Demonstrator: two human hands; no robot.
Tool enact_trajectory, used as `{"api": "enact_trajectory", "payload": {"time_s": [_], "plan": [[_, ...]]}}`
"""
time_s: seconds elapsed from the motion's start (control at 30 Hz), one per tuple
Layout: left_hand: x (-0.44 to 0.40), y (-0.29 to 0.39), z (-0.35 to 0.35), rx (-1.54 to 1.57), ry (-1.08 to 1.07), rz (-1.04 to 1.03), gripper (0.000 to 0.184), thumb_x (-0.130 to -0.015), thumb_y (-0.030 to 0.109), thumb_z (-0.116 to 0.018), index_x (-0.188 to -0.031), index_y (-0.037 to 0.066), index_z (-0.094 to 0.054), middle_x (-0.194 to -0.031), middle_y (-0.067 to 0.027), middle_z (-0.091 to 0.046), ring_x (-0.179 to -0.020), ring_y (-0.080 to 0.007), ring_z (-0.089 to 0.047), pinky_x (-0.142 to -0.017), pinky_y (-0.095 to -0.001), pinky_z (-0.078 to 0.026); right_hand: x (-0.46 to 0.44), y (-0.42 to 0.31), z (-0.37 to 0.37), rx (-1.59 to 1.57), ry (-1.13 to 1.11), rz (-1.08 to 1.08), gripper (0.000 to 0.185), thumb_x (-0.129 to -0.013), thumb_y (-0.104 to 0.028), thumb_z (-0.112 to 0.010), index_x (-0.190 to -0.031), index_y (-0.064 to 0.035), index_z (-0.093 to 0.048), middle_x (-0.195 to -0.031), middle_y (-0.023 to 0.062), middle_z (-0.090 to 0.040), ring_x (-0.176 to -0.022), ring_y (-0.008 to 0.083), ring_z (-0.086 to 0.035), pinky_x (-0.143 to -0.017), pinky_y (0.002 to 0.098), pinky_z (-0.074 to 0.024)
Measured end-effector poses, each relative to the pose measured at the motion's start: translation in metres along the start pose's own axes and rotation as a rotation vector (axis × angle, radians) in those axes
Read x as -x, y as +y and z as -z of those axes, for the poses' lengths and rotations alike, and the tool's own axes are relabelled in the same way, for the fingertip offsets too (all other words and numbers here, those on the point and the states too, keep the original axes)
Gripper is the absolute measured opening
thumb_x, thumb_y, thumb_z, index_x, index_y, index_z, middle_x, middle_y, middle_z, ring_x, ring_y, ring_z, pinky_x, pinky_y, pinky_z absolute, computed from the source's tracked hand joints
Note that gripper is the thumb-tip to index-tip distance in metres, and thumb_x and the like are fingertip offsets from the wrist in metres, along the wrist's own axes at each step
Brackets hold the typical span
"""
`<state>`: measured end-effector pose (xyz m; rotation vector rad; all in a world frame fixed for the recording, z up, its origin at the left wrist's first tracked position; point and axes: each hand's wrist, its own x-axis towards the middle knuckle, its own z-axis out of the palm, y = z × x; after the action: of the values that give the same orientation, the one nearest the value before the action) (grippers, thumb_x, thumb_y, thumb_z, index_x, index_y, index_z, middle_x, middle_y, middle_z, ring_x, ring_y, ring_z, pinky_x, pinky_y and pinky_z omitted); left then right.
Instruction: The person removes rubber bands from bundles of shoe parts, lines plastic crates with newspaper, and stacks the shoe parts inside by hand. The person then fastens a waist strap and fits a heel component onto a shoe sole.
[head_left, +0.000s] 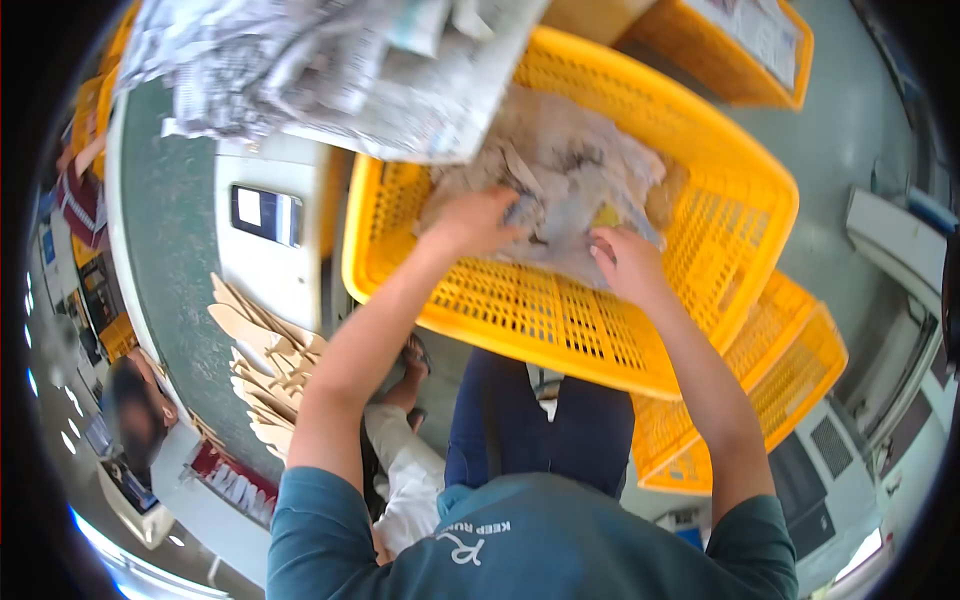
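Observation:
In front of me is a yellow perforated plastic basket (540,310), tilted in the view. Crumpled, translucent plastic sheeting (570,250) with dark smudges and a small yellowish patch lies inside it. My left hand (480,222) reaches over the near left rim, its fingers stretched out and resting on the sheeting. Farther right, my right hand (628,265) is at the sheeting's edge, fingers bent with a gap from the thumb. Whether either hand pinches a fold of the plastic is hard to make out. Brownish material (664,200) shows at the sheeting's right side.
Stacked newspaper-like sheets (330,80) overhang the basket's upper left. A phone-like device (266,215) lies on a white surface, near beige sole-shaped pieces (265,370). More yellow baskets (760,390) stand at right, another crate (750,50) above. Other people (140,410) are at left.

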<state>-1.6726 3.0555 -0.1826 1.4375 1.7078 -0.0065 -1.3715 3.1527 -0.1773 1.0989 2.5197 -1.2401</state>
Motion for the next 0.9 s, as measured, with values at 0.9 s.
{"api": "enact_trajectory", "payload": {"time_s": [0.9], "plan": [[0.225,0.013,0.115,1.022,0.769,-0.023,0.015,-0.098,0.008,-0.071,-0.111,0.000,-0.074,-0.103,-0.0085,-0.077,-0.093,-0.0185,-0.074,-0.088,-0.0322,-0.058,-0.268,-0.430,0.215,-0.098,0.637,0.779,0.029,-0.101,-0.020,-0.068,-0.123,-0.0023,-0.064,-0.103,0.0101,-0.072,-0.094,0.0156,-0.067,-0.086,0.0299,-0.0531]]}}
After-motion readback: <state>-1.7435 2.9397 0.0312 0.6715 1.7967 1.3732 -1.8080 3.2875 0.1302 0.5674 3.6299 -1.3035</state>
